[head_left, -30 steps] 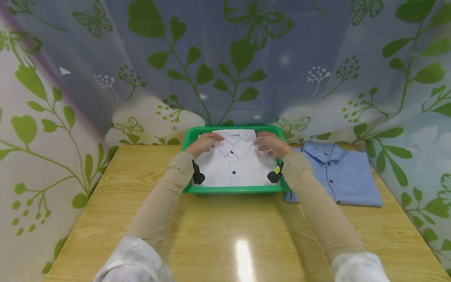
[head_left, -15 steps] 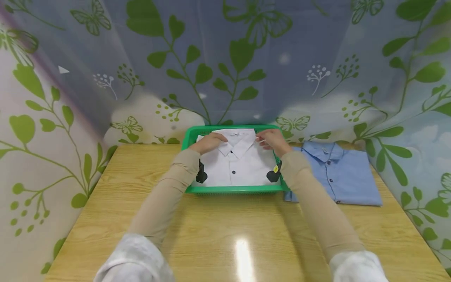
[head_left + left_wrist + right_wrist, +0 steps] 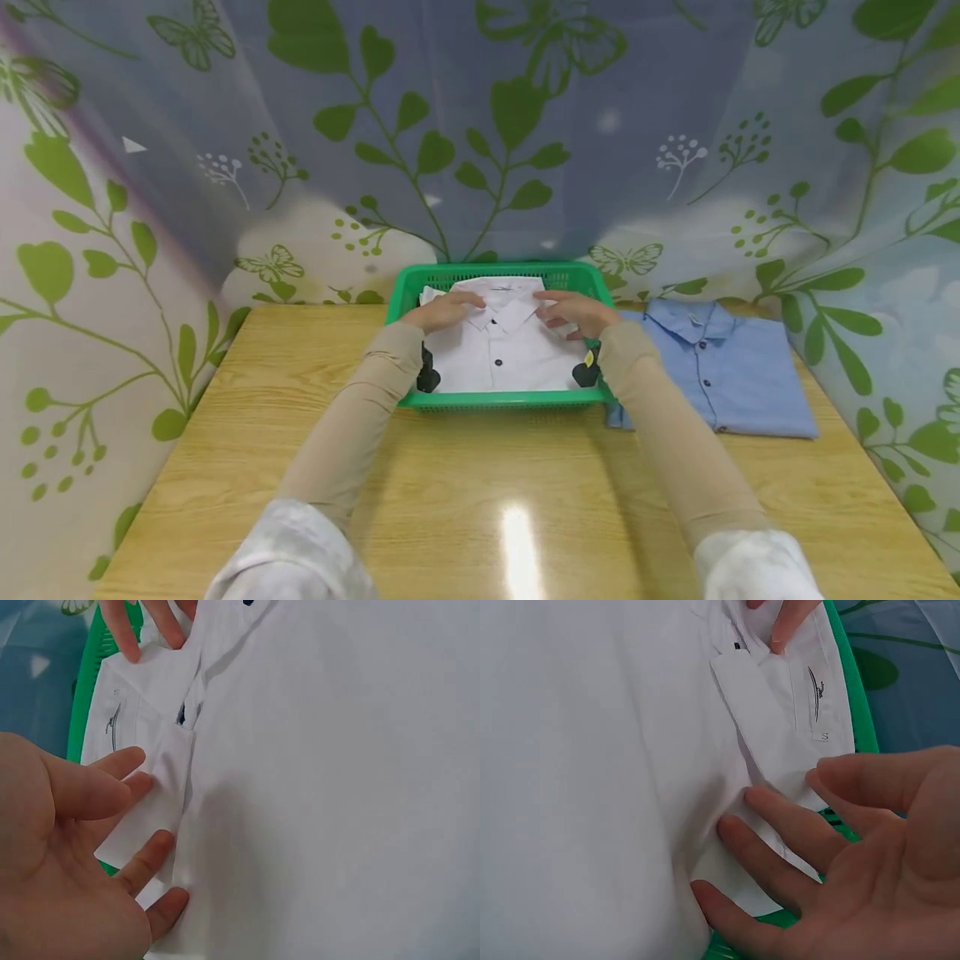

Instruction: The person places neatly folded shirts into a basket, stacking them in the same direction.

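A folded white shirt [image 3: 528, 358] with dark buttons lies in a green plastic basket [image 3: 502, 399], its collar [image 3: 517, 315] toward the back wall. At the collar's left side is my left hand [image 3: 444, 312]; in the left wrist view its fingers [image 3: 146, 862] are loosely spread against the collar edge. My right hand [image 3: 581, 314] reaches in from the other side. Its fingers [image 3: 757, 859] touch the cloth beside the collar, thumb near the collar's edge. Inside the neck, the right wrist view shows a label [image 3: 816, 701] marked S.
A folded blue shirt [image 3: 750, 375] lies on the wooden table [image 3: 465, 492] to the basket's right, partly behind my right forearm. The leaf-patterned curtain [image 3: 450, 125] rises right behind the basket, with similar cloth on both sides.
My left hand has shifted slightly right along the collar. The right hand's fingertips have come in toward the collar's right side and spread a little. The shirt stays in the basket.
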The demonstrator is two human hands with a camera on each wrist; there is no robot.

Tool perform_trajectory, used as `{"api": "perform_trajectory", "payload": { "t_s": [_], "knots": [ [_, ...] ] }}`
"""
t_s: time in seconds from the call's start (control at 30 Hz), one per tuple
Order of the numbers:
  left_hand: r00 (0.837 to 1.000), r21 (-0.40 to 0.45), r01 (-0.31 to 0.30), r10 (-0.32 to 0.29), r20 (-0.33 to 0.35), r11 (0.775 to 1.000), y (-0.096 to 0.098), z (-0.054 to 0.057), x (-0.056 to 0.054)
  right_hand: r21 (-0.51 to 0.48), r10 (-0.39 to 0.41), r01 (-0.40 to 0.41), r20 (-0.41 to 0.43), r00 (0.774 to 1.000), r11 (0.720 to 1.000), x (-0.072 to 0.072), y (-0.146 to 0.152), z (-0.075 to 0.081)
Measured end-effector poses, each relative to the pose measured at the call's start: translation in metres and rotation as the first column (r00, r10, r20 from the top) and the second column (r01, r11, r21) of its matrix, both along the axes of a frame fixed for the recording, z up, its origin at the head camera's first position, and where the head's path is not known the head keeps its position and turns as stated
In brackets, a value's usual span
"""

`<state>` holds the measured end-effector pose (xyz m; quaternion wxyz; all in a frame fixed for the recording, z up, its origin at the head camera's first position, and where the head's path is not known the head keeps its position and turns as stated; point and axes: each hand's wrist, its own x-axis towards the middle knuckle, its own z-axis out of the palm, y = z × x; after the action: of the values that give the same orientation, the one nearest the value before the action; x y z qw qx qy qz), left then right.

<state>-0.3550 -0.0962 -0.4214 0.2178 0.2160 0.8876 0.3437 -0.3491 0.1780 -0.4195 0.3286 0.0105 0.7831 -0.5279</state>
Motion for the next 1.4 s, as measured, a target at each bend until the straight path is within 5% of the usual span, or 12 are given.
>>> {"api": "perform_trajectory", "payload": {
  "t_s": [0.3,0.47,0.6,0.77,0.97,1.2,1.4],
  "knots": [
    [0.992,0.031,-0.075,0.078,-0.102,0.997,-0.006,0.013,0.012,0.024,0.029,-0.028,-0.023,0.999,0.999,0.012,0.004,0.016],
    [0.973,-0.013,-0.197,0.197,0.123,0.980,-0.016,0.022,0.023,0.024,0.039,-0.039,0.019,0.999,0.999,0.028,0.012,0.029],
    [0.912,-0.052,-0.193,0.199,0.359,0.980,-0.025,0.027,0.029,0.010,0.052,-0.053,0.099,0.994,0.999,0.041,0.019,0.038],
    [0.847,-0.030,-0.178,0.169,0.504,0.984,-0.031,0.036,0.040,0.002,0.073,-0.075,0.172,0.982,0.997,0.053,0.022,0.042],
    [0.837,-0.057,-0.106,0.120,0.534,0.993,-0.031,0.048,0.055,0.028,0.092,-0.097,0.155,0.984,0.995,0.067,0.021,0.038],
    [0.814,-0.057,-0.149,0.155,0.559,0.987,-0.028,0.044,0.061,0.063,0.079,-0.088,0.135,0.988,0.994,0.075,0.020,0.032],
    [0.843,-0.044,-0.197,0.192,0.502,0.979,-0.029,0.049,0.068,0.014,0.094,-0.095,0.067,0.993,0.995,0.079,0.026,0.041]
  ]
}}
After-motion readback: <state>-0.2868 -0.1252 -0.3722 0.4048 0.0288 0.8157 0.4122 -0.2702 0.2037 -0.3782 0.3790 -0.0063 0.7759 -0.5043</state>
